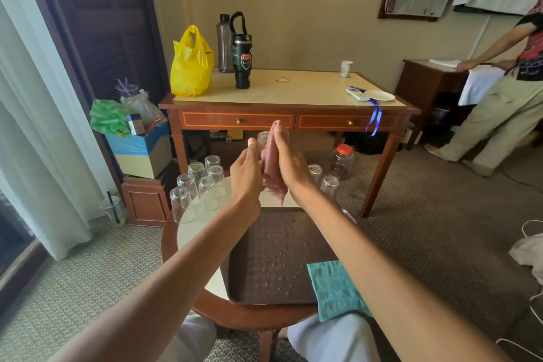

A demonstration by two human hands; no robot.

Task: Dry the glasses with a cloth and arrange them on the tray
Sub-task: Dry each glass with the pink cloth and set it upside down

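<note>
We held glass [262,138] above counter [191,232]: left hand [246,176] gripping it, right hand [289,161] flat, pressing pink cloth [271,167] against it, likely wiping. Droplet-beaded tray [249,288] below; upturned glasses [202,185] waited nearby.

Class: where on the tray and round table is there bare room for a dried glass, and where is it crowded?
Free: the tray between its left rim and the teal cloth, though wet with droplets; also the pale table strip left of the tray. Crowded: the upturned glasses at far left, and more glasses at far right.
</note>
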